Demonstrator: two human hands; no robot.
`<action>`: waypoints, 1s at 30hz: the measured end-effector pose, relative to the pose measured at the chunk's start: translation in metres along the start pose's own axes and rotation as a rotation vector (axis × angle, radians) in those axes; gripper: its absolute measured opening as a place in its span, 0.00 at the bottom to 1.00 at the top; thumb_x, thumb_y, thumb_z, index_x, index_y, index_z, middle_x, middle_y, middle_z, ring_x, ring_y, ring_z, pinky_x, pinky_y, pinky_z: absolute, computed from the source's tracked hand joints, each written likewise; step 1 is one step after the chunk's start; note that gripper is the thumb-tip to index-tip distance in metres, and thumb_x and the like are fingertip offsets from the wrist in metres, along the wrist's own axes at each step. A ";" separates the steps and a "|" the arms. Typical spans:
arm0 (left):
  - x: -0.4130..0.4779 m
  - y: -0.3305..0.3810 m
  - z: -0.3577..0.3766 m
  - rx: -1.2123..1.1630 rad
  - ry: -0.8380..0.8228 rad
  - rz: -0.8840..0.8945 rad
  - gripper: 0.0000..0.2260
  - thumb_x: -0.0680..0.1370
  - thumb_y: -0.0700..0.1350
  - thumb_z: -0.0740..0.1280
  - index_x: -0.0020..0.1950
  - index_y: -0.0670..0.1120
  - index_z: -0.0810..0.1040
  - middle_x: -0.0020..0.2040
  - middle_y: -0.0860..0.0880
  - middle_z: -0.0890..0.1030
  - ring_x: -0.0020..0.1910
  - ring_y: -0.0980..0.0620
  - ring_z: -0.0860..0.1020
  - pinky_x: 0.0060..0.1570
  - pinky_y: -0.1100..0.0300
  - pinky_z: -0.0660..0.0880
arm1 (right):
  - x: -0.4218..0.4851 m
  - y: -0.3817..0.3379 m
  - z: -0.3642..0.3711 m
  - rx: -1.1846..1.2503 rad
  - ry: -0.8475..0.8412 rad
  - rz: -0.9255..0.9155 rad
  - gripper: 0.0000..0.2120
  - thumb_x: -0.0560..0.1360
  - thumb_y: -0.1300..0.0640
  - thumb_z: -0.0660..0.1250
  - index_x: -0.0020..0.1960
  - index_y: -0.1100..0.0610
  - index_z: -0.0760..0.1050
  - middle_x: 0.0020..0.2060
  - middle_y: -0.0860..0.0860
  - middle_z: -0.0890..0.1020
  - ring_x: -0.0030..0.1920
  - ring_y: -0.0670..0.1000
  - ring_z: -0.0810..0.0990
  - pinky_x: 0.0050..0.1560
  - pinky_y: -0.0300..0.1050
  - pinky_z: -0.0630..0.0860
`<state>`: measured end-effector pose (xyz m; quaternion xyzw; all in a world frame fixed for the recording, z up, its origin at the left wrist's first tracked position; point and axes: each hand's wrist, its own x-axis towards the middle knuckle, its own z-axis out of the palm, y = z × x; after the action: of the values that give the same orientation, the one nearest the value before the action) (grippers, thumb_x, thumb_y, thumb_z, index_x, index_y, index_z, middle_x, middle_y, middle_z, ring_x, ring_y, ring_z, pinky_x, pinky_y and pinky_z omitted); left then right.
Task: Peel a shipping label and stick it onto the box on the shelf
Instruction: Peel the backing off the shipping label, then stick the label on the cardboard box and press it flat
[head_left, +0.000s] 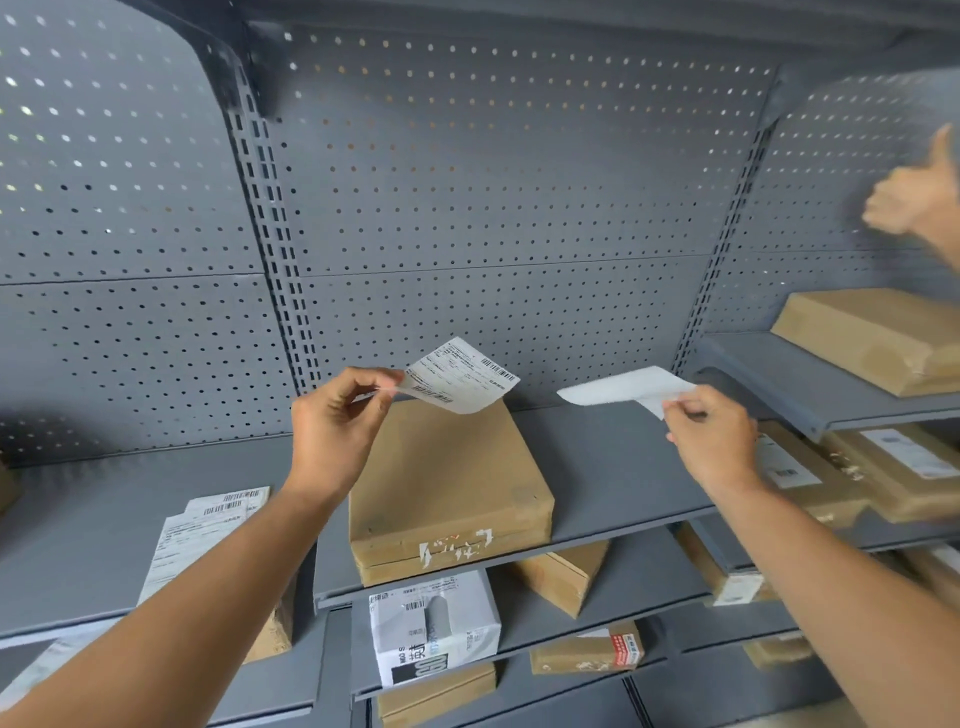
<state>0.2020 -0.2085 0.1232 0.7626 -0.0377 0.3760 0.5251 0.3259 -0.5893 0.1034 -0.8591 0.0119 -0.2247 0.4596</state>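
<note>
**Label peeled and held just above the box, backing sheet off to the right**

Your left hand (340, 415) pinches the printed shipping label (460, 375) by its left corner, thumb and fingertips closed on the paper. The label juts up and to the right from that hand, printed side facing you, its free end curling in the air. It touches nothing else.

Directly below and slightly right of the label sits the brown cardboard box (449, 488) on the grey shelf (613, 467). Its flat top is bare, with its long side running away from you towards the pegboard back. The left hand is the nearer one: the label's lower edge hangs just above the box's far edge.

Your right hand (711, 431) is well apart to the right, fingers closed on a blank white backing sheet (626, 387), which is fully separated from the label.

The peel looks finished. The next move is probably a short drop down and towards you, laying the label flat on the box top.
</note>
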 end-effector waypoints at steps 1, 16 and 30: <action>-0.001 0.000 0.005 -0.007 0.001 -0.004 0.07 0.78 0.32 0.70 0.48 0.44 0.83 0.50 0.54 0.88 0.54 0.57 0.86 0.60 0.59 0.81 | -0.001 0.005 0.001 -0.034 -0.004 -0.008 0.08 0.76 0.55 0.71 0.40 0.46 0.77 0.40 0.49 0.85 0.43 0.56 0.84 0.52 0.49 0.78; -0.016 0.003 -0.008 0.121 -0.013 0.084 0.05 0.77 0.31 0.72 0.49 0.40 0.84 0.52 0.48 0.87 0.56 0.54 0.86 0.60 0.61 0.80 | 0.008 0.063 0.072 -0.741 -0.378 -0.332 0.08 0.77 0.60 0.70 0.39 0.56 0.82 0.44 0.53 0.82 0.38 0.62 0.82 0.33 0.51 0.79; -0.004 -0.004 -0.001 0.162 0.043 0.190 0.05 0.75 0.32 0.74 0.49 0.40 0.85 0.53 0.47 0.86 0.54 0.58 0.84 0.56 0.64 0.81 | -0.005 -0.042 0.066 -0.356 -0.380 -0.402 0.14 0.80 0.55 0.64 0.64 0.47 0.78 0.50 0.45 0.86 0.48 0.55 0.84 0.47 0.52 0.81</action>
<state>0.2009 -0.2073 0.1178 0.7872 -0.0683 0.4421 0.4244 0.3399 -0.5126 0.1033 -0.9377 -0.2048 -0.1408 0.2428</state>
